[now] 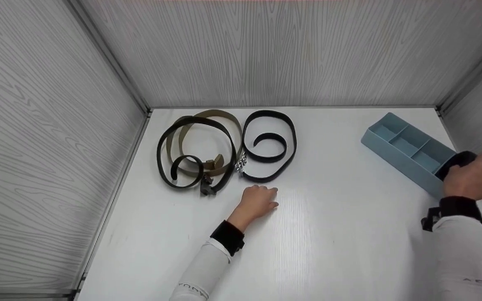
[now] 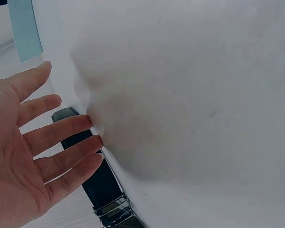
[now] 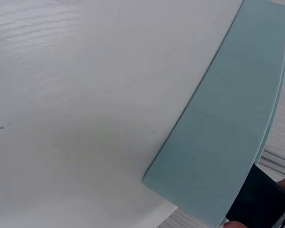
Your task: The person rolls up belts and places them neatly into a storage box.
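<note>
My right hand (image 1: 471, 179) grips what looks like a rolled black belt (image 1: 460, 159) at the near end of a blue-grey divided box (image 1: 400, 161). In the right wrist view only fingertips show beside the black roll (image 3: 259, 199); the box's side wall hides the rest. Low over the table's middle, my left hand (image 1: 257, 201) has its fingers extended and holds nothing. Just beyond it lies a loosely coiled black belt (image 1: 294, 138) with a silver buckle. Left of that, a dark belt (image 1: 159, 154) overlaps a tan belt (image 1: 214, 113).
The white table (image 1: 329, 234) is bounded by grey wood-grain panels at the back (image 1: 266, 54), left and right. The box stands at an angle near the right panel. Three compartments of it show nothing inside.
</note>
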